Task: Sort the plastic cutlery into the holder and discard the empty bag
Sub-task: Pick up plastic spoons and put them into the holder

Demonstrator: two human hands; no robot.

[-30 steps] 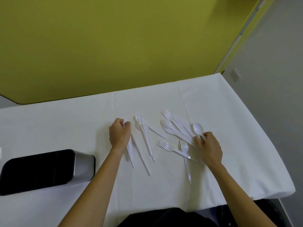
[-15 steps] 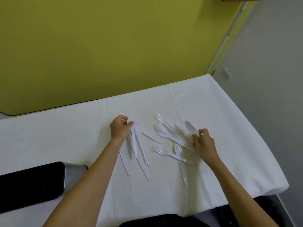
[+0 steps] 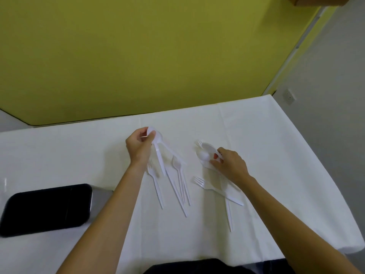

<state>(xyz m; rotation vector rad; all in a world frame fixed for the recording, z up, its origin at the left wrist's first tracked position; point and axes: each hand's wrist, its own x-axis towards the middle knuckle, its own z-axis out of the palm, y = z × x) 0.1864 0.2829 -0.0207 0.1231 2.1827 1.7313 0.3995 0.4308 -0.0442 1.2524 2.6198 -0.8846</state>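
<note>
White plastic cutlery lies scattered on the white tablecloth (image 3: 276, 147). My left hand (image 3: 138, 149) is closed on the bowls of white spoons (image 3: 157, 139), lifted off the cloth with handles slanting down to the right. Several forks (image 3: 178, 180) lie below that hand. My right hand (image 3: 230, 165) pinches a bunch of spoons (image 3: 205, 154) near the table's middle right. Two more forks (image 3: 217, 189) lie crossed beneath my right wrist. The black-topped metal holder (image 3: 47, 210) lies at the left edge. No bag is in view.
A yellow-green wall rises behind the table. The table's right edge drops to a grey floor, with a wall socket (image 3: 290, 97) beyond the far right corner. Dark clothing (image 3: 197, 266) shows at the near edge.
My left hand has gathered the spoons by their bowls and raised them off the cloth. My right hand has collected more spoons into a bunch. The camera has tilted, shifting the holder in view.
</note>
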